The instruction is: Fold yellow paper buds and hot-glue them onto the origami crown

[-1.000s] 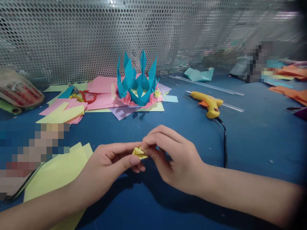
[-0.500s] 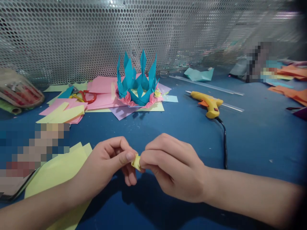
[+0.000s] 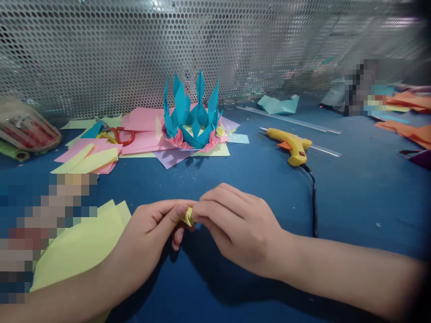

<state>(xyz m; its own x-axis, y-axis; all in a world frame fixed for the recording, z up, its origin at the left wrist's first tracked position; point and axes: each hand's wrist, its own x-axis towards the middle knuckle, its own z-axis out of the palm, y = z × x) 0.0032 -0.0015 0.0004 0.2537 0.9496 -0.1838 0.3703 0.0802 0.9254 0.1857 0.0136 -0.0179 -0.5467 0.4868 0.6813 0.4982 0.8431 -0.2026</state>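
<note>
The left hand and right hand both pinched a small folded yellow paper above the tabletop, toward its near edge

Reference: left hand and right hand at dial centre; 12 o'clock points away from the wearer. At 12, a strip of bare blue table permits passage, limited by the tall-pointed paper crown and, behind it, the upright perforated panel. At 2, the glue gun obstructs. At 3, its black cord crosses; open surface extends beyond. At 10, the transparent container blocks.
</note>
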